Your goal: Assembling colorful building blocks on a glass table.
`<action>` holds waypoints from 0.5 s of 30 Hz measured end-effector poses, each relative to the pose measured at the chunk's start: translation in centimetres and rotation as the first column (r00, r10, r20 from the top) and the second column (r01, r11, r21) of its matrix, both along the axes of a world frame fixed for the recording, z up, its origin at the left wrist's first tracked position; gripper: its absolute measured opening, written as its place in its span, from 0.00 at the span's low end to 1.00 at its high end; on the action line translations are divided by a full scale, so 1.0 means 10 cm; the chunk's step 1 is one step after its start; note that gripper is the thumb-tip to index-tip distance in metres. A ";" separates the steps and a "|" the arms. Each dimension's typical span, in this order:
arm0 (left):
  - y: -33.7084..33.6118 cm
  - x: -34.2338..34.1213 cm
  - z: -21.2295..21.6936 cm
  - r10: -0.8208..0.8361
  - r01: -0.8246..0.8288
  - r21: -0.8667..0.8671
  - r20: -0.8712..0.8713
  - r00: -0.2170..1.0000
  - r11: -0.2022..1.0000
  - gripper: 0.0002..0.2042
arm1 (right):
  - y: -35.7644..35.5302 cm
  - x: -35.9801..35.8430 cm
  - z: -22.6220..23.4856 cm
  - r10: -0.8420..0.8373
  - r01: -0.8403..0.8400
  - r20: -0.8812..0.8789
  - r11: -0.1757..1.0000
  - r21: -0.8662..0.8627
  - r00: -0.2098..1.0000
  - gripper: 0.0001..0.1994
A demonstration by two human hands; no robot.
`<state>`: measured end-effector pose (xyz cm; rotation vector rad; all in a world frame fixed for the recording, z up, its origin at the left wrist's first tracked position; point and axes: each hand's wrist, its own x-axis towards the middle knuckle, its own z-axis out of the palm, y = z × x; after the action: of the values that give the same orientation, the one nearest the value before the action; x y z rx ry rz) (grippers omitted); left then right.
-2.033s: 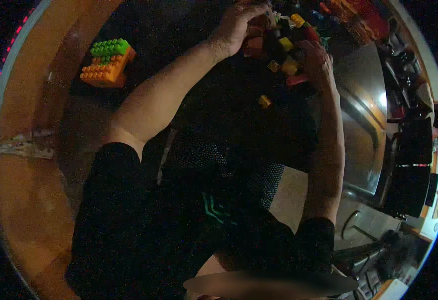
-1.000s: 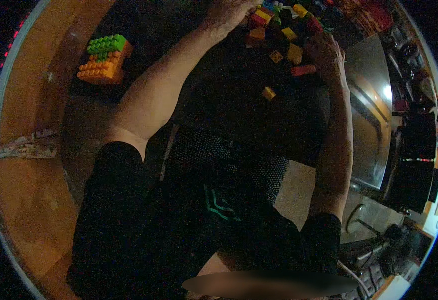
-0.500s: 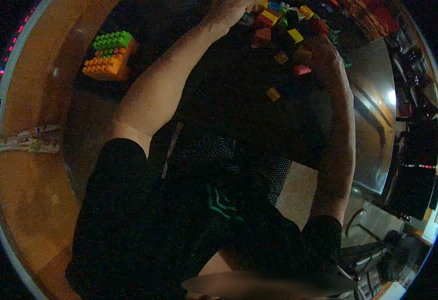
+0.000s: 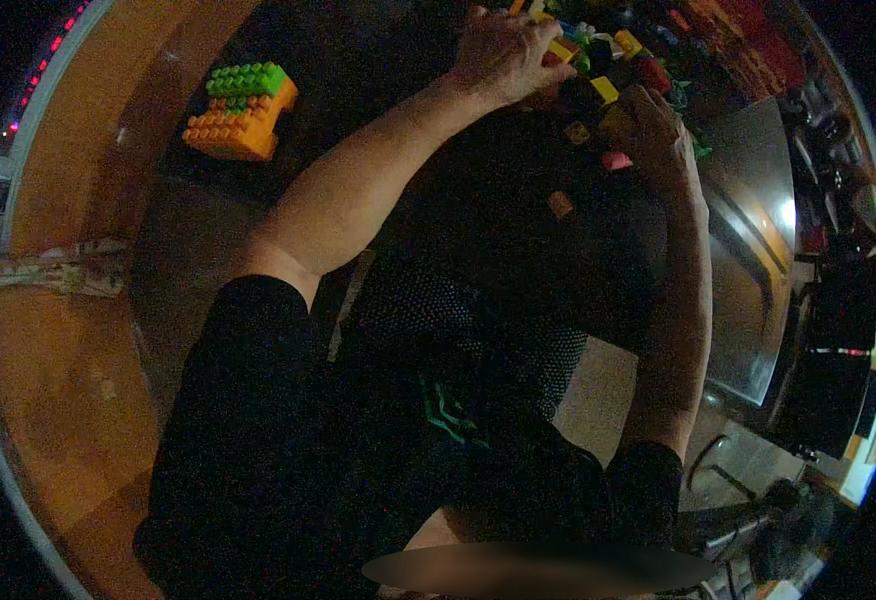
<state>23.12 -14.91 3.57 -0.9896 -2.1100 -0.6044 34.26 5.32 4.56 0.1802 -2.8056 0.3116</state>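
Note:
My left hand [image 4: 503,55] reaches to the far side of a dark table [image 4: 498,230], its fingers curled down on a heap of coloured toy bricks [image 4: 648,60]. A yellow brick [image 4: 561,48] lies at its fingertips; whether it is gripped is hidden. My right hand [image 4: 658,130] is to the right and nearer, back toward me, fingers bent over the bricks. A yellow brick [image 4: 606,90] and a pink brick [image 4: 615,160] lie just left of it. An orange brick [image 4: 559,205] sits alone closer to me.
An orange and green block assembly [image 4: 243,105] stands on the dark surface at far left. A curved wooden edge [image 4: 68,250] runs down the left. A shiny metal panel [image 4: 758,250] and dark equipment [image 4: 838,340] are to the right.
My hands were close together over the bricks two seconds ago; now they are apart, the left farther out on the heap, the right lower beside the loose bricks.

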 end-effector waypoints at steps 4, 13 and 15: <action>0.00 -0.01 0.10 -0.059 0.073 -0.029 0.347 0.936 0.997 0.15 | 0.06 -0.06 0.00 0.045 -0.049 0.053 0.996 0.069 0.998 0.19; -0.15 -0.20 0.04 -0.197 0.208 -0.006 0.303 0.933 0.978 0.16 | 0.09 -0.19 -0.19 0.163 -0.151 -0.380 0.987 0.062 0.911 0.28; -0.18 -0.28 -0.07 -0.130 0.145 -0.062 0.194 0.972 0.988 0.14 | -0.01 -0.22 -0.24 0.127 -0.126 -0.301 0.992 0.023 0.945 0.27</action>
<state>20.31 -16.74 2.83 -1.1685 -2.2578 -0.7170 32.03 5.24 2.19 0.3768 -2.4964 0.2812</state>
